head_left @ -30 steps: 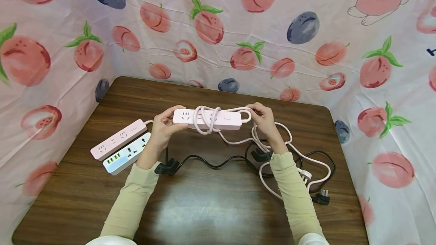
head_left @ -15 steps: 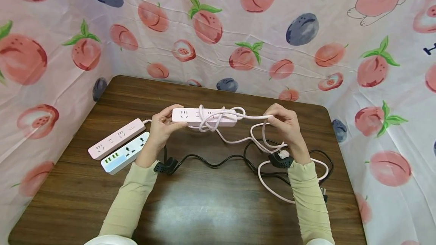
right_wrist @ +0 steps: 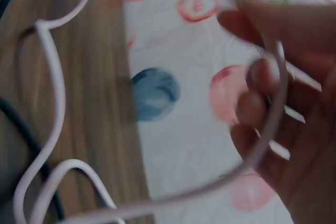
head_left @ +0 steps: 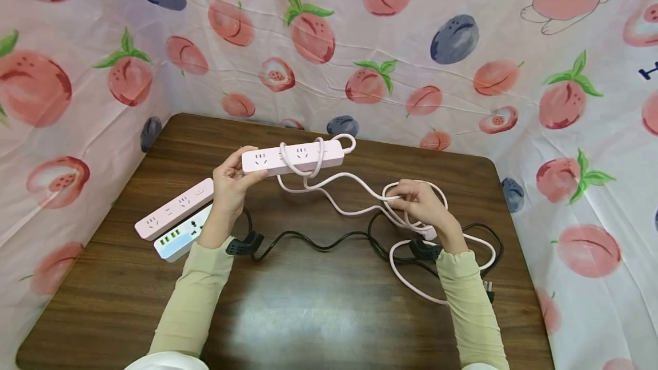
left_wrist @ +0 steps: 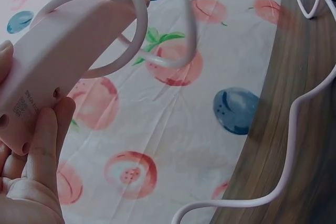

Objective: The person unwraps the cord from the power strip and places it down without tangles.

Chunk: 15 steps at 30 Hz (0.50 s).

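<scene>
My left hand point(head_left: 230, 183) grips the left end of a pink power strip point(head_left: 262, 160), raised above the table with its sockets toward me. Loops of its own pink cord point(head_left: 289, 160) cross over the strip's body. In the left wrist view the strip's underside point(left_wrist: 58, 40) shows, with a printed label and screw holes near my fingers. Lower and to the right, my right hand point(head_left: 424, 204) pinches a stretch of that cord between thumb and fingers. From there the cord point(right_wrist: 210, 186) curves across my palm in the right wrist view.
A second pink power strip point(head_left: 175, 210) and a white one with green USB ports point(head_left: 180, 241) lie side by side at left. Black cord point(head_left: 319, 249) runs across the wooden table point(head_left: 329, 313) to a tangle of pink and black cords at right. Patterned cloth point(head_left: 390, 73) walls the back and sides.
My right hand drew the cord out rightward off the strip, then lowered it. Fewer loops now cross the strip. My left hand has shifted slightly up and left, tilting the strip.
</scene>
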Available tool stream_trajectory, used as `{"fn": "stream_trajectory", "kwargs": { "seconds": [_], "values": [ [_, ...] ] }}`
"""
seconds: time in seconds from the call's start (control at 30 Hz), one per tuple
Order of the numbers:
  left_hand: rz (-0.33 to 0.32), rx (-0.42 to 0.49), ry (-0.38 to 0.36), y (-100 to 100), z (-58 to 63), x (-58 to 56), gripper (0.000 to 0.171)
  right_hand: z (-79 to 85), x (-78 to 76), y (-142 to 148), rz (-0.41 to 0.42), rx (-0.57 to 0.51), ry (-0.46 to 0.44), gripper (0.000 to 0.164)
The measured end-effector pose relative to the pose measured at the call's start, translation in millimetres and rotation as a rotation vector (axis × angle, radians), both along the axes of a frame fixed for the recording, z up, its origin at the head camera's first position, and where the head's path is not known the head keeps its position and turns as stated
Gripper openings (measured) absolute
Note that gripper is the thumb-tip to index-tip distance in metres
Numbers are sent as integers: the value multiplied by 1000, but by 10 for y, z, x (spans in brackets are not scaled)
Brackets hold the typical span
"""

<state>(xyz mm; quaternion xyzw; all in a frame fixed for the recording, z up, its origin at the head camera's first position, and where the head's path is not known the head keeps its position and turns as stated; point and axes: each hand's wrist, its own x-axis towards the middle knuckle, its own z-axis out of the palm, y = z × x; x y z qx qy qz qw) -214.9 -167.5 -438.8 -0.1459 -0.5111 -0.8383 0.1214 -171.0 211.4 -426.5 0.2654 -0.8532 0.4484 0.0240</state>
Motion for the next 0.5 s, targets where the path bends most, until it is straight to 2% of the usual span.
{"fn": "stream_trajectory", "kwargs": {
  "seconds": [0.13, 0.2, 0.27, 0.33, 0.4, 0.5],
  "values": [
    [-14, 8, 11, -64, 3, 22, 42, -93, -87, -34, -255, 136, 23, 5],
    [-31, 11, 17, -94, 3, 35, 46, -112, -134, -54, -372, 155, 86, 5],
    [-53, 12, 19, -124, 6, 50, 46, -120, -179, -66, -504, 124, 167, 5],
    [-73, 4, 15, -155, 4, 58, 44, -119, -216, -59, -641, 44, 255, 6],
    [-95, -5, 5, -186, 5, 70, 45, -106, -238, -39, -754, -85, 323, 7],
    [-119, -22, -8, -237, -2, 75, 48, -59, -228, -2, -849, -341, 361, 9]
  ]
}}
